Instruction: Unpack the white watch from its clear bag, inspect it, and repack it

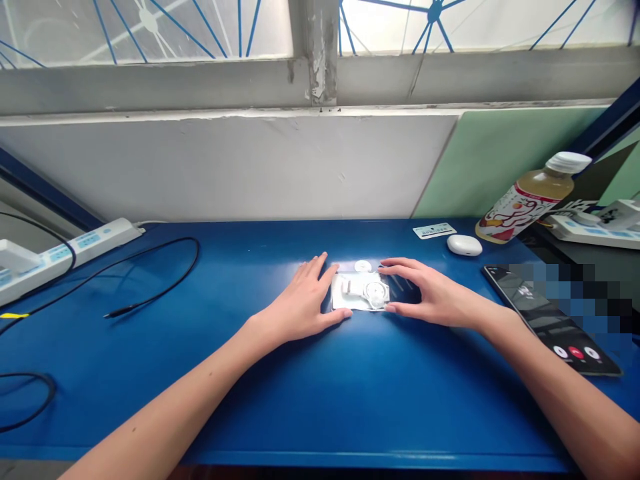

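A small clear plastic packet (338, 293) lies flat on the blue tabletop, between my two hands. Inside it shows a white, watch-shaped piece (374, 292) with a round face and a short strap. My left hand (307, 300) rests at the packet's left side, fingers stretched out and thumb by the lower edge. On the other side, my right hand (433, 290) is open, thumb and fingers apart at the packet's right edge. Whether those fingertips press on the plastic I cannot tell. A round white disc (363, 266) sits at the packet's top edge.
Right of my hands are a white earbud case (465, 245), a printed card (434, 231), a drink bottle (530, 200) and a phone (545, 320) under my right forearm. Leftward lie a black cable (150, 300) and a power strip (85, 250). A wall panel (260, 167) bounds the back.
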The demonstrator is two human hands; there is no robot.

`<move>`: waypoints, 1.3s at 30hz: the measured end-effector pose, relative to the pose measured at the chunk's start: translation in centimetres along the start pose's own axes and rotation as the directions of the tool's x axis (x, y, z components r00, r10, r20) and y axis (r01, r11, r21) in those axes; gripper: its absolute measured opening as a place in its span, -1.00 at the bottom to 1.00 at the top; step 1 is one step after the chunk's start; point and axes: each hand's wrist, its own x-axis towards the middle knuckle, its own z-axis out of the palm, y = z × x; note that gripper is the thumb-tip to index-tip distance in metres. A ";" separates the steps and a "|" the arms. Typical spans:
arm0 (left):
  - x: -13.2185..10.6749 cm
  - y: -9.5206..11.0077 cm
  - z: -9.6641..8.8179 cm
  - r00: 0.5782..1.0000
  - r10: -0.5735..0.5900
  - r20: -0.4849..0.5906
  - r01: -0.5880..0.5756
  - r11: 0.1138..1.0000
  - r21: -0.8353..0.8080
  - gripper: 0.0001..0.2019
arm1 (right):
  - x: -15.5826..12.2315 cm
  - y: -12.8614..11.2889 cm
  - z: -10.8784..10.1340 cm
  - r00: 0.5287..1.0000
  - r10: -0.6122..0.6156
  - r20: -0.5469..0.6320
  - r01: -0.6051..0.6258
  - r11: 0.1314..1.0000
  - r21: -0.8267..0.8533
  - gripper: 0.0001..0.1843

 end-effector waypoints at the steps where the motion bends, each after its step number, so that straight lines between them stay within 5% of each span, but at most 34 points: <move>1: -0.1 0.1 0.0 1.000 0.009 -0.003 -0.009 1.000 -0.003 -0.15 | 0.0 0.0 0.0 1.000 0.000 -0.004 0.000 1.000 0.001 -0.32; 9: 0.0 -0.4 0.2 0.995 0.085 -0.052 -0.087 0.995 -0.047 -0.43 | -0.1 0.0 -0.2 0.998 -0.066 0.000 0.066 0.994 -0.083 -0.19; 16: 0.2 0.2 -0.3 0.984 0.049 -0.169 -0.072 0.988 -0.137 -0.55 | 0.3 -1.0 0.0 0.942 -0.215 -0.258 0.233 0.972 0.041 -0.69; 19: 0.2 0.6 -0.5 0.947 0.040 -0.318 -0.122 0.962 -0.244 -0.62 | 0.4 -1.7 -0.1 0.923 -0.111 -0.369 0.200 0.956 0.213 -0.75; 22: 0.2 0.7 -0.5 0.912 0.043 -0.409 -0.177 0.939 -0.295 -0.47 | 0.5 -2.1 -0.1 0.925 0.114 -0.364 0.071 0.887 0.457 -0.72; 25: 0.3 0.5 -0.3 0.925 0.059 -0.374 -0.194 0.923 -0.333 -0.23 | 0.8 -2.1 -0.1 0.933 0.255 -0.253 -0.041 0.775 0.631 -0.63; 28: 0.3 0.3 -0.2 0.953 0.081 -0.292 -0.185 0.919 -0.349 -0.13 | 1.0 -1.8 0.1 0.952 0.271 -0.142 -0.101 0.714 0.693 -0.61; 33: 0.4 0.3 -0.2 0.981 0.089 -0.173 -0.133 0.956 -0.262 -0.33 | 1.2 -1.1 0.9 0.966 0.238 -0.100 -0.137 0.802 0.582 -0.60; 39: 0.1 0.3 0.0 0.990 0.061 -0.124 -0.082 0.981 -0.174 -0.34 | 0.8 -0.7 0.9 0.962 0.020 -0.271 -0.014 1.000 0.024 -0.66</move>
